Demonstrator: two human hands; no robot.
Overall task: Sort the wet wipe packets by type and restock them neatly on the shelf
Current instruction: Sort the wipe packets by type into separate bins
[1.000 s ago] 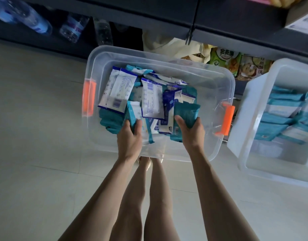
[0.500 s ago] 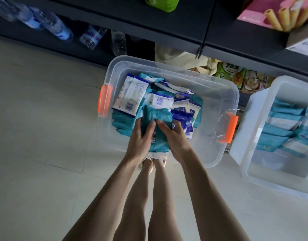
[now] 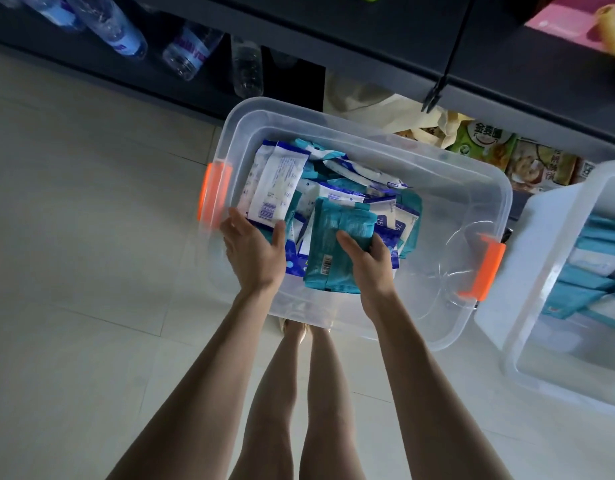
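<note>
A clear plastic bin [image 3: 434,161] with orange latches stands on the floor and holds a jumble of teal and of white-and-blue wet wipe packets. My right hand [image 3: 368,261] grips a stack of teal packets [image 3: 334,247] near the bin's front, thumb on top. My left hand [image 3: 252,249] is spread over the left side of the pile, fingers straight, thumb against a white-and-blue packet [image 3: 275,190]. A second clear bin [image 3: 541,258] at the right holds teal packets [image 3: 590,271] in rows.
Dark shelving [image 3: 385,57] runs across the top. Water bottles [image 3: 191,51] lie on the low shelf at the left, snack bags [image 3: 486,143] sit behind the bins. A pink box [image 3: 573,22] is at the upper right. Pale tiled floor [image 3: 91,237] spreads left; my legs are below.
My hands have parted: the left one has let go of the teal stack and moved left onto the pile, while the right one keeps the stack. The view has shifted a little.
</note>
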